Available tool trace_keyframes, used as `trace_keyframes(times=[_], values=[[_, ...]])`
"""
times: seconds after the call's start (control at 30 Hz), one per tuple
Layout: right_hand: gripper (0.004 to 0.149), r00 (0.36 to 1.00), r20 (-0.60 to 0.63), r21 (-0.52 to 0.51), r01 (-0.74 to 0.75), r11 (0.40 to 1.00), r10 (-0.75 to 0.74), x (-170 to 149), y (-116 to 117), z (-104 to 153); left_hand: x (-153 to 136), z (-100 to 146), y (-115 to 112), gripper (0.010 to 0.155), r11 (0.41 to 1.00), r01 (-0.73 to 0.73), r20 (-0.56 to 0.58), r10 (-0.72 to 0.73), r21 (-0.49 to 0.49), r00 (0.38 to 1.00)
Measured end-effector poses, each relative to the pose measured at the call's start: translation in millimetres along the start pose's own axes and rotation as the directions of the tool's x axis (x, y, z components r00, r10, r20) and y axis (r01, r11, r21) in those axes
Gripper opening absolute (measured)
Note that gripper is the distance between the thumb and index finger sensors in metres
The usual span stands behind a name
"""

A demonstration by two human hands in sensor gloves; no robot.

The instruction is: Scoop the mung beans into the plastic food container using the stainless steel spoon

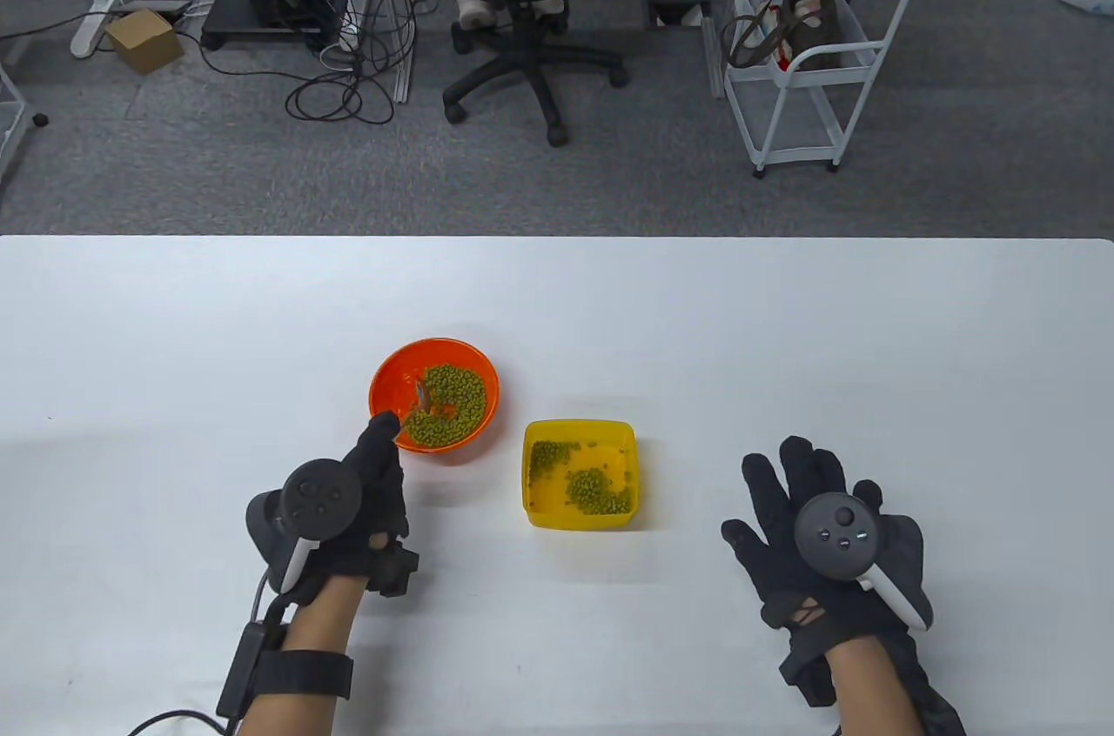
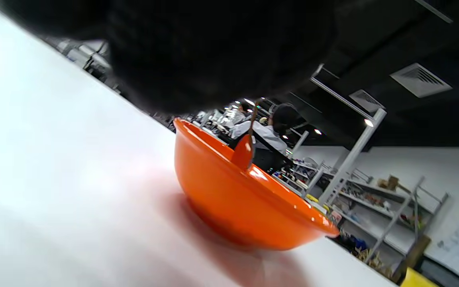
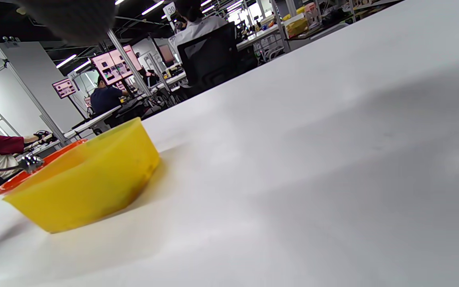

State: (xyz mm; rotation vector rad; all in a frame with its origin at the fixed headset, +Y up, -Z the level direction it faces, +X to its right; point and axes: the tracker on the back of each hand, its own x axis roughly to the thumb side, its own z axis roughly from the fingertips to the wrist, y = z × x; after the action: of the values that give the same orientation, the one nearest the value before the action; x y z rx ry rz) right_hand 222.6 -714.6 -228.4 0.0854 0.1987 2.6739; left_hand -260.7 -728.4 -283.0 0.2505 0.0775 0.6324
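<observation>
Table view: the left hand [image 1: 348,510] grips the spoon [image 1: 424,398] dipped in the orange bowl [image 1: 387,388] of mung beans [image 1: 448,414], the yellow container [image 1: 533,475] just beside; the right hand [image 1: 818,536] lies flat, fingers spread, on the surface [image 1: 783,336]; left wrist view: the spoon stands steeply, so level it before lifting; right wrist view: carry low over the container's near wall.

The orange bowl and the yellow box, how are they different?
The orange bowl is round; the yellow box is square with straight walls. The bowl holds a large heap of green beans and a spoon; the box holds only two smaller patches. The left hand reaches the bowl; nothing touches the box. Both are plastic-looking and sit on the white table.
</observation>
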Motion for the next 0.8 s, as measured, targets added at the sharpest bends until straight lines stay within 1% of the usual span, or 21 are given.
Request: trace_keyframes(times=[0.1, 0.13, 0.23, 0.37, 0.5, 0.8], values=[[0.074, 1.000, 0.000, 0.002, 0.000, 1.000, 0.000, 0.2, 0.2, 0.0, -7.5, -0.7, -0.5, 0.045, 0.992, -0.123, -0.095, 0.122, 0.002, 0.988], [0.074, 1.000, 0.000, 0.003, 0.000, 1.000, 0.000, 0.2, 0.2, 0.0, -10.9, -0.6, -0.3, 0.045, 0.986, -0.165, -0.132, 0.166, 0.017, 0.977], [0.074, 1.000, 0.001, 0.005, 0.002, 1.000, -0.002, 0.3, 0.6, -0.2, -19.8, -1.3, -2.6, 0.045, 0.957, -0.291, -0.208, 0.287, 0.013, 0.935], [0.074, 1.000, -0.003, 0.009, -0.005, 1.000, 0.005, 0.7, 0.8, -0.3, -27.8, -1.6, -5.9, 0.046, 0.914, -0.407, -0.287, 0.392, 0.010, 0.874], [0.074, 1.000, -0.003, 0.005, 0.000, 1.000, 0.000, 0.4, 0.3, -0.2, -28.5, -2.0, -6.5, 0.048, 0.914, -0.405, -0.289, 0.388, 0.001, 0.875], [0.074, 1.000, -0.002, 0.007, 0.001, 1.000, -0.001, 0.4, 0.3, -0.3, -22.5, 0.0, -19.2, 0.051, 0.852, -0.520, -0.345, 0.472, -0.056, 0.811]])
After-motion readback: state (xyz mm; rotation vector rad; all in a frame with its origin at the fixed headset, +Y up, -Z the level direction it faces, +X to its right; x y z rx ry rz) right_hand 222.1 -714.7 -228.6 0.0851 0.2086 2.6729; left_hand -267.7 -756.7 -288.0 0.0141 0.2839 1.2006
